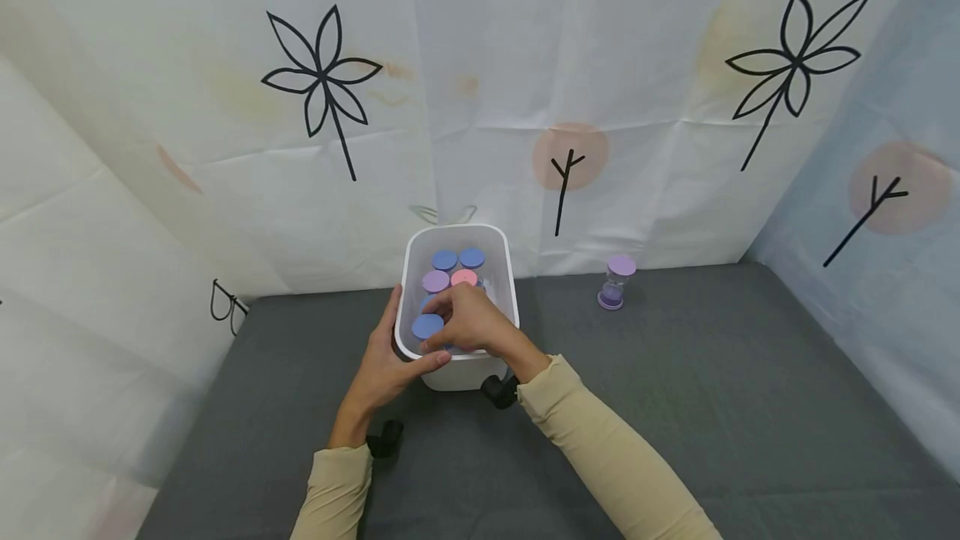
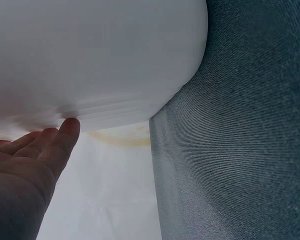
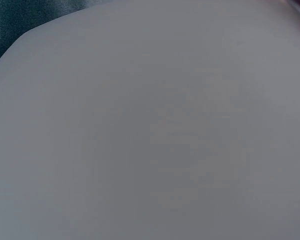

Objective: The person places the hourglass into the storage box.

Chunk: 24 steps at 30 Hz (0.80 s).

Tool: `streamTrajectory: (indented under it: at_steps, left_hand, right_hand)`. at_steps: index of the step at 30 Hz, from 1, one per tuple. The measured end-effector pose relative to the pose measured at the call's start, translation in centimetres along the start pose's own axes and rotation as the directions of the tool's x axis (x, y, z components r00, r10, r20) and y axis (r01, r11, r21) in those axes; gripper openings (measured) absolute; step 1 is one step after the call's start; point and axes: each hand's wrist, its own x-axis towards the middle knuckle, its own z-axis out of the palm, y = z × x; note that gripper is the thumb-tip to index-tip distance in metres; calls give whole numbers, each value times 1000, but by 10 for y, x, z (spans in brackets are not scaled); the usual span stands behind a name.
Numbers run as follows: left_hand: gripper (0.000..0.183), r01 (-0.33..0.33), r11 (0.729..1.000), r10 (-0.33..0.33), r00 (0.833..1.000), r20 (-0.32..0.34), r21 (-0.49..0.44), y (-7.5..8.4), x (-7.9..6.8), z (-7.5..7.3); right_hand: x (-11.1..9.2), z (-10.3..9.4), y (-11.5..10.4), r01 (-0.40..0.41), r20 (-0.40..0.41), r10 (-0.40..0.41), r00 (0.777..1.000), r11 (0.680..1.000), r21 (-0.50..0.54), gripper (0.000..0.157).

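In the head view a white bin (image 1: 459, 373) holds several sand timers standing upright, their round caps showing. A purple cap (image 1: 435, 282) and a pink cap (image 1: 464, 277) are in the middle, blue caps (image 1: 445, 260) behind. My right hand (image 1: 474, 319) reaches over the near right rim, thumb and fingers around the cap of a blue sand timer (image 1: 427, 326). My left hand (image 1: 386, 369) rests against the bin's left outer side with fairly straight fingers, the thumb along the near rim. In the left wrist view its fingers (image 2: 60, 145) touch the bin wall (image 2: 115, 55).
A purple sand timer (image 1: 617, 282) stands on the grey tabletop (image 1: 712, 390) right of the bin, near the back edge. A white cloth (image 1: 480, 165) printed with plants hangs behind the table. The bin's wall (image 3: 150, 130) fills most of the right wrist view.
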Motion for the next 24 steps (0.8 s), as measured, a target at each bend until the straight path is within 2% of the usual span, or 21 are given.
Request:
streamTrajectory:
  at_steps: [15,24]
  left_hand:
    - [116,-9,1000,9,1000,-2,3,0,0,0]
    - [117,-11,1000,11,1000,3,7,0,1,0]
  right_hand:
    - [4,4,-2,61,38,-59,998,996,-70,50]
    - [4,4,-4,-4,39,4,999,1000,-10,46]
